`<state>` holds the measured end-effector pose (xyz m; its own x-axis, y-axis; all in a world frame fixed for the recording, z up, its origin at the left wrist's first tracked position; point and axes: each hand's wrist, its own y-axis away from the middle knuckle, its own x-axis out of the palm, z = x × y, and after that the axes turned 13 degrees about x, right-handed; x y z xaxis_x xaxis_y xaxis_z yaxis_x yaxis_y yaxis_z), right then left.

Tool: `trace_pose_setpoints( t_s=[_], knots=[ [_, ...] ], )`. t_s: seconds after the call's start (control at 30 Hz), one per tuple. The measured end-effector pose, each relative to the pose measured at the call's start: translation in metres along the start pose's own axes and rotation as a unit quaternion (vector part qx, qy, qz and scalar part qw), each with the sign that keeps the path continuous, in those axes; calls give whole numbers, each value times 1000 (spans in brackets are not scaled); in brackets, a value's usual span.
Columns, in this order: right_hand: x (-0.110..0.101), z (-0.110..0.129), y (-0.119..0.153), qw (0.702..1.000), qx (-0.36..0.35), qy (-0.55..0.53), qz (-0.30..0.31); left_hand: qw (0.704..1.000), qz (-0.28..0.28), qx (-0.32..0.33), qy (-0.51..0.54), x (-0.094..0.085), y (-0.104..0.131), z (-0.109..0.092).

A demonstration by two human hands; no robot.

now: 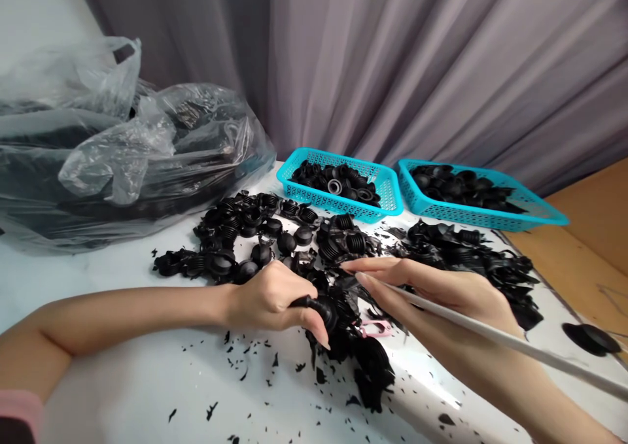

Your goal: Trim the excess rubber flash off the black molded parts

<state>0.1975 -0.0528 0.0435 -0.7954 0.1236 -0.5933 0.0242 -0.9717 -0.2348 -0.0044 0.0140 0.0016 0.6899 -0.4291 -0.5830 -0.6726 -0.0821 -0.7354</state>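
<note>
One soft-looking ribbed part [326, 311] suited holding by its neck [301, 301]; left fingers [314, 325] pinched it, right fingers [367, 265] nearly met, hold unclear.

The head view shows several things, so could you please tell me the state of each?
Left hand, closed on a ribbed black part
Right hand, fingertips close together, grip unclear
Left turquoise basket, holding black parts
Right turquoise basket, also holding some
Clear plastic bag, bulging, rumpled
Gray curtain, hanging in folds
White table, littered with black scraps
</note>
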Motion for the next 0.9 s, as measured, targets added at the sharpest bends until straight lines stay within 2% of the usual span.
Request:
trace_pose_setpoints(
  t_s=[0.13, 0.23, 0.37, 0.47, 0.53, 0.6, 0.67, 0.83, 0.9],
  knots=[
    [-1, 8, 3, 996, 63, -45, 45, 999, -1, 8, 37, 0, 4, 2],
    [-3, 14, 4, 988, 129, -59, 60, 998, -2, -13, 64, -1, 6, 2],
    [-8, 21, 4, 963, 225, -113, 96, 989, -21, -104, 99, -2, 3, -1],
    [-7, 21, 6, 950, 247, -157, 107, 970, -34, -209, 120, -2, -1, -6],
    [-5, 19, 9, 953, 223, -174, 110, 942, -22, -289, 171, -2, -4, -9],
    [-3, 17, 10, 959, 194, -174, 110, 902, -8, -359, 241, -1, -7, -12],
    [-1, 15, 11, 965, 172, -165, 106, 865, -6, -398, 305, -1, -10, -14],
    [1, 19, 10, 962, 189, -182, 72, 783, -35, -396, 479, -1, -15, -15],
    [1, 20, 9, 955, 202, -203, 76, 762, -45, -400, 507, -1, -17, -15]
  ],
)
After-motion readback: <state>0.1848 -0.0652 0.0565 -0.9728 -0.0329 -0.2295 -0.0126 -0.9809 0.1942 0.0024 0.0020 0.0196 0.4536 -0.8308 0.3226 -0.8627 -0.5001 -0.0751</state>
